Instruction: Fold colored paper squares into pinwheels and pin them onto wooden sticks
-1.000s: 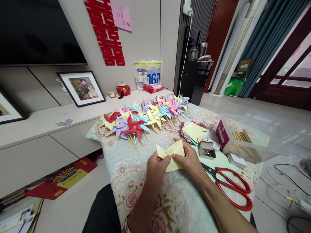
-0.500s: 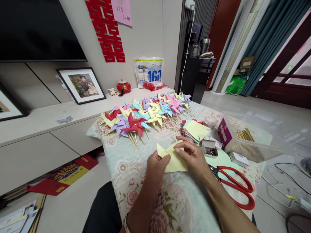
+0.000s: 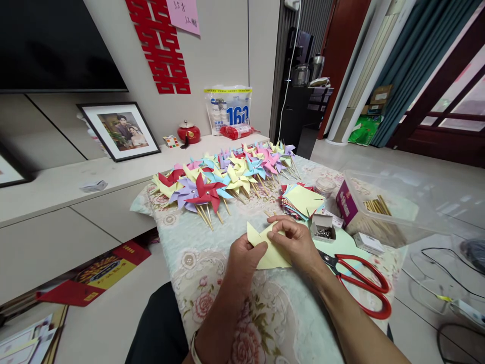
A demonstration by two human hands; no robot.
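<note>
Between my hands is a pale yellow paper square (image 3: 273, 257), slit from the corners, with one pointed flap standing up at the upper left. My left hand (image 3: 244, 255) pinches its left side between thumb and fingers. My right hand (image 3: 293, 237) pinches the upper right part, fingertips close to the slit. Just beyond lies a stack of coloured cut paper squares (image 3: 303, 198), a yellow one on top. To the right of my right hand are a small open box of metal fasteners (image 3: 324, 232) and red-handled scissors (image 3: 359, 283), lying on pale green paper.
Several finished paper pinwheels (image 3: 208, 194) on sticks cover the table's far left. A clear plastic bin (image 3: 386, 222) with wooden sticks (image 3: 379, 205) stands at the right, near a small white box (image 3: 368, 243) and a round clear container (image 3: 325, 186). A flowered cloth (image 3: 212, 273) covers the table.
The view has shifted slightly, so the surroundings sit a little further left. Both hands keep their grip on the yellow paper, with the right fingers slightly closer to the slit.
</note>
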